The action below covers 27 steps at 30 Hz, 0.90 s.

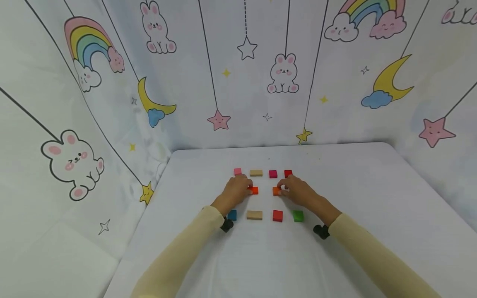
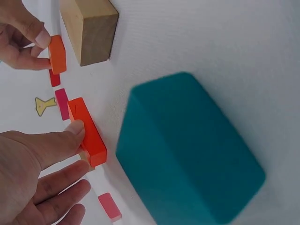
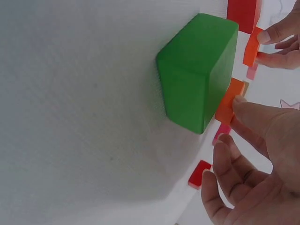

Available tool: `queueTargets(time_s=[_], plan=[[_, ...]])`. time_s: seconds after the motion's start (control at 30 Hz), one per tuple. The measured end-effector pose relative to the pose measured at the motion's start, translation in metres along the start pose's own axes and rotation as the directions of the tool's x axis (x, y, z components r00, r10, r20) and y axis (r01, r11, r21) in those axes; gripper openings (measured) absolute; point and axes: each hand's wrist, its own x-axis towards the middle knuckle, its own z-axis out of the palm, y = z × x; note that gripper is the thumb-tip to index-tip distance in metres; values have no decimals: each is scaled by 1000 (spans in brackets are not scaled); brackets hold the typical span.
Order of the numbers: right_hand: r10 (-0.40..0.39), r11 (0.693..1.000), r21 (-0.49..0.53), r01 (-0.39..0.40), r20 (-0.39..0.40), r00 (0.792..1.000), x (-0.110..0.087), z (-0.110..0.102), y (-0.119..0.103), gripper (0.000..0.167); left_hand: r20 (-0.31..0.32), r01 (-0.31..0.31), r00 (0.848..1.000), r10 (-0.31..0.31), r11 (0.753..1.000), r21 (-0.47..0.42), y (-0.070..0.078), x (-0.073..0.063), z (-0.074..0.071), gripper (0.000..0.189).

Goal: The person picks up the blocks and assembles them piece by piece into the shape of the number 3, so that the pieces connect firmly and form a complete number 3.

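In the head view, my left hand (image 1: 237,188) pinches a red-orange block (image 1: 255,190) by its left end. In the left wrist view the thumb lies on that block's near side, while the other fingers are spread loosely below. My right hand (image 1: 297,191) pinches an orange block (image 1: 275,191) between thumb and index finger, its remaining fingers loosely bent. A gap separates the two held blocks, which are at about the same level between two rows of blocks. Large in the left wrist view is a blue block (image 2: 187,150); a green block (image 3: 199,70) fills the right wrist view's middle.
The far row has a pink block (image 1: 237,171), a wooden block (image 1: 256,173), a magenta block (image 1: 273,174) and a red block (image 1: 288,173). Nearer, another wooden block (image 1: 254,215) and red block (image 1: 277,215) lie between blue and green. A patterned curtain hangs behind the white table (image 1: 208,161).
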Motion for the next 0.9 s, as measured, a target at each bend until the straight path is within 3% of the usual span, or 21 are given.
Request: queueTargets(time_s=[0.4, 0.9], plan=[[-10, 1000, 20, 10, 17, 1000, 4, 2, -8, 30, 5, -44, 999, 44, 997, 64, 15, 8, 3, 27], [-14, 1000, 25, 14, 1, 1000, 3, 2, -11, 27, -32, -69, 997, 71, 996, 53, 24, 11, 7, 24]])
